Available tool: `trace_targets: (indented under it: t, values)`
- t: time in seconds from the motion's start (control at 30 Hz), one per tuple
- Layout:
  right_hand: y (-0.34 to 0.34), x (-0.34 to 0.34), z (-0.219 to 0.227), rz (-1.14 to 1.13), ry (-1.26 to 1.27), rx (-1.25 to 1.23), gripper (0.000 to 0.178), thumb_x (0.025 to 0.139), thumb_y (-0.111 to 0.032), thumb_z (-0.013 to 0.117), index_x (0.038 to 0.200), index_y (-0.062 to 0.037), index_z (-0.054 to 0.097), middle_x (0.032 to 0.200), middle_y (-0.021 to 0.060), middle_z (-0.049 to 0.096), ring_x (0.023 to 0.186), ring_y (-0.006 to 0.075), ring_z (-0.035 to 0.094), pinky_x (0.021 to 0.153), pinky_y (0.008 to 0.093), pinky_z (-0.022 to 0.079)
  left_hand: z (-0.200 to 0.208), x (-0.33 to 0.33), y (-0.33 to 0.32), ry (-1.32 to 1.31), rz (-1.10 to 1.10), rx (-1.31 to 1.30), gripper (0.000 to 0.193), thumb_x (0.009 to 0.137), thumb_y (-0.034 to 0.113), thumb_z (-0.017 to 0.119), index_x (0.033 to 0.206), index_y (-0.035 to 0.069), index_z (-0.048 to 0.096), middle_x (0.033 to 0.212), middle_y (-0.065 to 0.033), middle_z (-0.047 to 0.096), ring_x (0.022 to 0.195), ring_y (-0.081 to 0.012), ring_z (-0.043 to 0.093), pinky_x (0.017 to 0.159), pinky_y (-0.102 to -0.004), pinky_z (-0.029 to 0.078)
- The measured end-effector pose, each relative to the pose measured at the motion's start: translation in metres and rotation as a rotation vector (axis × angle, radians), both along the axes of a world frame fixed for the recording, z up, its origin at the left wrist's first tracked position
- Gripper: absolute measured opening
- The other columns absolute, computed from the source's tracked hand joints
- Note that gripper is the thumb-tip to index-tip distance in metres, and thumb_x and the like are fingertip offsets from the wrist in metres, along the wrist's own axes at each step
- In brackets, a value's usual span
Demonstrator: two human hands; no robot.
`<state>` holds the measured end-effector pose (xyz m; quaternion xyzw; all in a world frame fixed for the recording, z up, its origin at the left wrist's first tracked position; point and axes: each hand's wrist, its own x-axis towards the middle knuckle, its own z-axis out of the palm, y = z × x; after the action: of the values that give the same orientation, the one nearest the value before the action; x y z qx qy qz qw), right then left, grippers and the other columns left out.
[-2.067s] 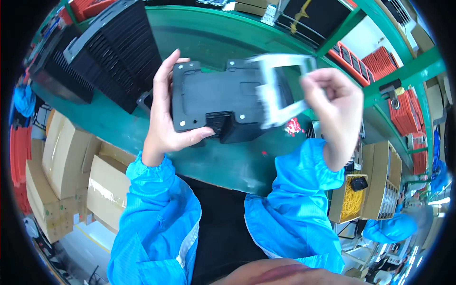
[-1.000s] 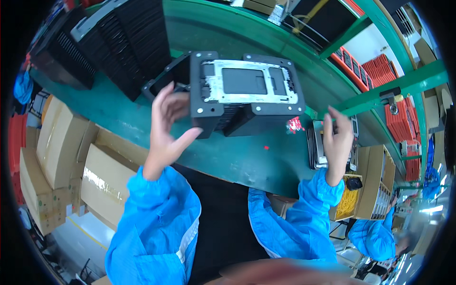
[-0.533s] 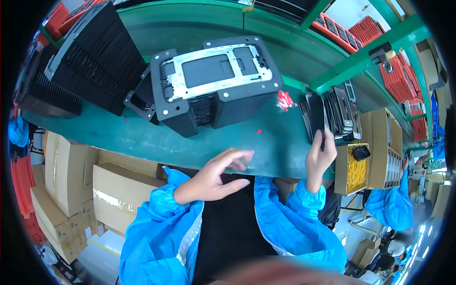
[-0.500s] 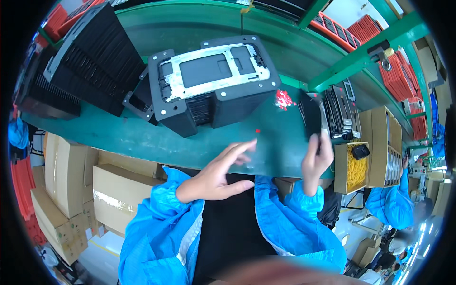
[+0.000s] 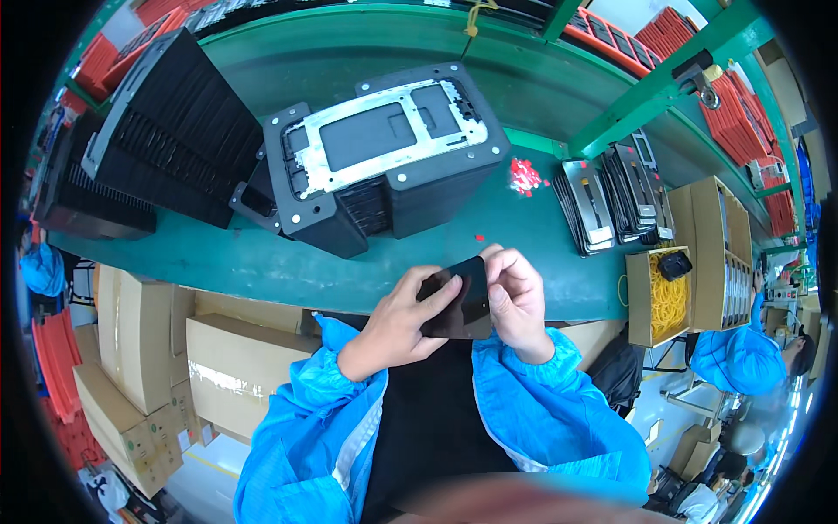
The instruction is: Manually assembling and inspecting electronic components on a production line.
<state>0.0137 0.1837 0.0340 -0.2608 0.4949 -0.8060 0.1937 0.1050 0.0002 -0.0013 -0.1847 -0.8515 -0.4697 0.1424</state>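
Observation:
A dark, glossy, flat phone screen [image 5: 471, 306] is held over the near edge of the bench, in front of my body. My left hand [image 5: 403, 319] grips its left side, thumb across the face. At its upper right corner, my right hand [image 5: 518, 297] pinches the edge with curled fingers. Just beyond lies a small red piece [image 5: 479, 237] on the green bench. A row of similar thin panels with silver ends [image 5: 594, 210] leans to the right, and a heap of small red and white pieces [image 5: 525, 177] lies left of them.
Behind my hands stands a stack of black trays topped by a white-edged frame [image 5: 375, 140]. Taller black tray stacks [image 5: 175, 131] rise at the left. A cardboard box of yellow bands [image 5: 668, 301] sits at the right, a green post [image 5: 663, 87] above. Cartons [image 5: 244, 367] stand below left.
My right hand has brought the phone screen from the panel row at the right to the middle. My left hand, previously empty with its fingers apart, now grips it too.

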Motion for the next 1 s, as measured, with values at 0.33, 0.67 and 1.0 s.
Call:
trace_targets:
  t: [0.33,0.67,1.0]
  values:
    - [0.012,-0.114,0.017,-0.087,0.509,0.692,0.017,0.096,-0.015,0.069,0.092,-0.0024,0.059,0.1,0.0084,0.061,0.095,0.0197,0.056,0.088,0.0336,0.045,0.013,-0.002,-0.009,-0.632,-0.161,0.711,0.073,0.098,0.025,0.064,0.16,0.006,0.032,0.148,-0.0241,0.047,0.116,-0.0313,0.062,0.083,-0.0388,0.058]
    - [0.001,-0.124,0.042,-0.284,0.806,0.551,0.012,0.09,-0.002,0.071,0.101,0.0012,0.065,0.103,0.0123,0.065,0.094,0.0188,0.064,0.081,0.0343,0.051,0.023,0.005,-0.015,-0.527,-0.351,1.006,0.083,0.104,0.059,0.045,0.161,0.003,0.024,0.154,-0.021,0.044,0.117,-0.0295,0.062,0.085,-0.0394,0.06]
    - [-0.048,-0.092,0.118,1.165,0.815,0.429,0.049,0.093,-0.015,0.076,0.135,0.0036,0.06,0.08,0.0067,0.073,0.066,0.0165,0.07,0.06,0.0333,0.053,0.092,0.005,-0.039,-0.389,-0.105,0.863,0.115,0.084,0.092,0.041,0.16,0.007,0.024,0.147,-0.0283,0.045,0.103,-0.0349,0.068,0.071,-0.0395,0.062]
